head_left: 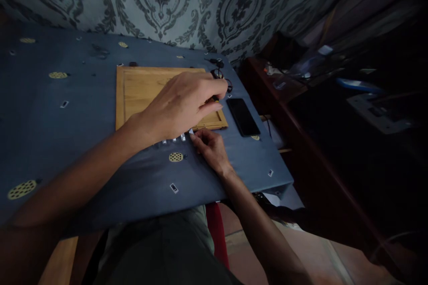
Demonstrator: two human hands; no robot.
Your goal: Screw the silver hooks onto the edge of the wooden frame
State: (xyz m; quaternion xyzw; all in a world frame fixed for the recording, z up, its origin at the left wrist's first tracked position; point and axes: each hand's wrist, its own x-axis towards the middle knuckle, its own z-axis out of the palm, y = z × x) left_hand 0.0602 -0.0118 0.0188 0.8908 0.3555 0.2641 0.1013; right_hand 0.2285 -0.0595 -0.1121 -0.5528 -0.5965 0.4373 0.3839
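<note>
My left hand (187, 100) reaches over a wooden board with a raised rim (143, 82), its thumb and fingers curled together near the board's right side. Something small and dark shows between those fingers, too hidden to name. My right hand (211, 148) rests at the board's near edge, fingers bent, thumb and fingertip closed at a small whitish piece (191, 132). Several similar small whitish pieces (183, 137) lie in a row on the cloth just left of it, partly covered by my left forearm.
A black phone (243, 117) lies right of the board. Behind it are keys (217, 62) and dark ring-shaped items (229, 84). The blue patterned cloth (83, 142) covers the table. A dark red cabinet (301, 129) stands close on the right, and a patterned curtain (200, 9) hangs behind.
</note>
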